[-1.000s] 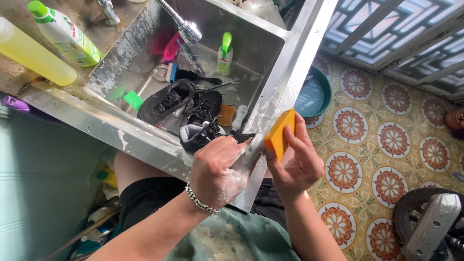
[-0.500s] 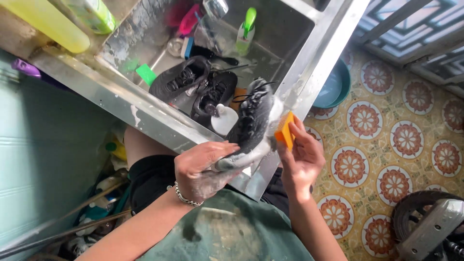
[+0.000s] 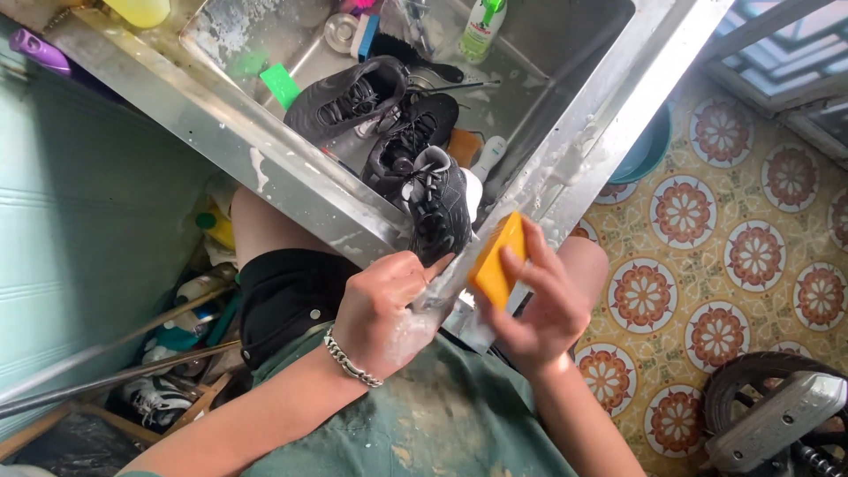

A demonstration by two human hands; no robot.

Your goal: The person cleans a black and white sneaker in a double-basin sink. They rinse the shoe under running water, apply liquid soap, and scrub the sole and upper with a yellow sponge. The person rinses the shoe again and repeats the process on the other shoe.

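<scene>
Since half a second ago, the black shoe [image 3: 439, 210] has come up a little higher over the sink's edge [image 3: 265, 159], and the orange soap bar [image 3: 495, 258] now sits right beside its heel. The left hand [image 3: 384, 309], white with foam, is curled tight around the shoe's heel, and the right hand [image 3: 541, 305] pinches the soap with fingers and thumb. Two more dark shoes [image 3: 380, 110] lie in the sink beyond the hands with little foam showing, so I think most of the washing is left.
</scene>
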